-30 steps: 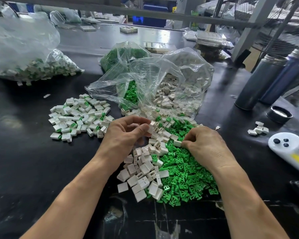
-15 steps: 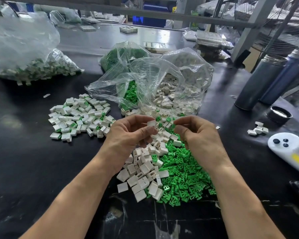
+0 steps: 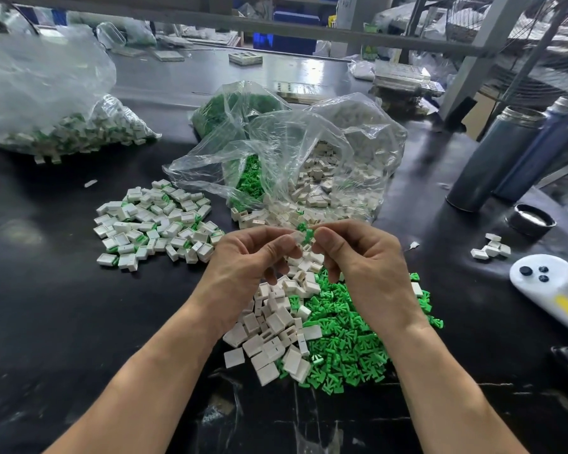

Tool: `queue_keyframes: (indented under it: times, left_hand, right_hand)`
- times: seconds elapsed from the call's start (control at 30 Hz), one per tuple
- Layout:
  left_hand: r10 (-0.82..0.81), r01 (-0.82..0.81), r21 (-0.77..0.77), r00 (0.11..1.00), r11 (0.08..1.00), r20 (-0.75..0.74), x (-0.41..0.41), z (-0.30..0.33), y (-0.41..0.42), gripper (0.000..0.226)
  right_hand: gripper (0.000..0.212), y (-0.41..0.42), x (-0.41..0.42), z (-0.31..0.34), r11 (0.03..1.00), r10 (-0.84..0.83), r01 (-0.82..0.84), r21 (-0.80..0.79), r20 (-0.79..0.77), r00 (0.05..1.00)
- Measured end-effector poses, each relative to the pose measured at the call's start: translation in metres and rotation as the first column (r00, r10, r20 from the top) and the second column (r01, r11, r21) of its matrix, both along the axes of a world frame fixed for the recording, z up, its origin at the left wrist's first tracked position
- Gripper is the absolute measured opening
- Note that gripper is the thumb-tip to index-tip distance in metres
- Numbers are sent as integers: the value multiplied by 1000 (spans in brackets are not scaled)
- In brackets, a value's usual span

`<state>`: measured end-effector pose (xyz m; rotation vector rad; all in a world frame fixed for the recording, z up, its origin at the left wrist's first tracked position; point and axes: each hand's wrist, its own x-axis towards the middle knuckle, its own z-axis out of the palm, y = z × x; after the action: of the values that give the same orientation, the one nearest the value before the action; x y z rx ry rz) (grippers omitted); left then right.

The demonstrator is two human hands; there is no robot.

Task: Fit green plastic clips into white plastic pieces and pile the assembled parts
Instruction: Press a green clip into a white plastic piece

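Left hand: left hand (image 3: 253, 257) raised above the loose stock, thumb and forefinger pinching a white piece (image 3: 296, 236); remaining fingers curl loosely beneath.
Right hand: right hand (image 3: 361, 257) level with it, thumb and forefinger pinching a green clip (image 3: 306, 233); other fingers curled under.
Key relation: clip sits just right of the white piece, the two touching or very nearly so, between the facing fingertips. Judged that the clip enters from the right, moving leftward. Clip too small to read its long axis or which end leads.
Nearer hand: both equally close; judged that the right drives while the left braces.
Step in hand: insertion, apparently at first contact; seating not confirmed.
Below the hands: loose white pieces (image 3: 276, 326) heaped left, loose green clips (image 3: 351, 335) heaped right, the heaps touching and mingled at the seam.
Assembled pile: finished parts (image 3: 154, 224) lie left of the left hand on the tabletop (image 3: 46, 306), near but apart from the loose stock. Left hand is nearer for the drop.
Beyond: open clear bags (image 3: 292, 158) spilling white and green stock; a further bag (image 3: 63, 126) far left, holding white-and-green parts.
Right edge: small cluster of white pieces (image 3: 491, 249), a white handled device (image 3: 545, 280), two dark cylinders (image 3: 505, 158).
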<state>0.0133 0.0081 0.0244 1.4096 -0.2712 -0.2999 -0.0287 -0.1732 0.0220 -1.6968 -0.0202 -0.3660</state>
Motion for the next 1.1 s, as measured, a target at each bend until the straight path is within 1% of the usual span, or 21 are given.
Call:
queue_keyframes:
  times: [0.07, 0.23, 0.37, 0.57, 0.7, 0.77, 0.93, 1.03, 1.1]
  left_hand:
    - [-4, 4, -7, 1000, 1000, 6, -1, 0, -1, 30]
    - [20, -20, -25, 1000, 999, 4, -1, -2, -3, 33]
    - [69, -68, -32, 997, 997, 22, -1, -4, -6, 31]
    - [140, -141, -2, 983, 990, 122, -4, -6, -12, 20]
    - [123, -138, 68, 975, 988, 187, -5, -9, -12, 20]
    - [108, -120, 62, 978, 991, 178, -5, -10, -10, 21]
    - [77, -78, 3, 986, 997, 148, -5, -9, -10, 28]
    - [109, -109, -5, 986, 994, 129, -4, -10, -11, 21]
    - [131, -130, -21, 986, 991, 105, -4, -10, -11, 18]
  right_hand:
    - [18, 1, -1, -1, 1000, -15, 15, 13, -4, 1000]
    - [15, 8, 0, -1, 993, -42, 49, 103, -65, 997]
    - [18, 12, -2, 0, 988, -51, 65, 143, -96, 994]
    - [18, 15, -1, -2, 989, -60, 78, 128, -137, 989]
    - [15, 12, 1, -3, 997, -74, 78, 18, -150, 986]
    - [13, 10, 1, -4, 997, -80, 78, -19, -148, 986]
    - [14, 9, 2, -5, 997, -74, 69, -32, -154, 985]
    - [13, 11, 2, -5, 998, -61, 59, -20, -142, 988]
    - [9, 12, 2, -6, 999, -49, 47, -23, -118, 992]
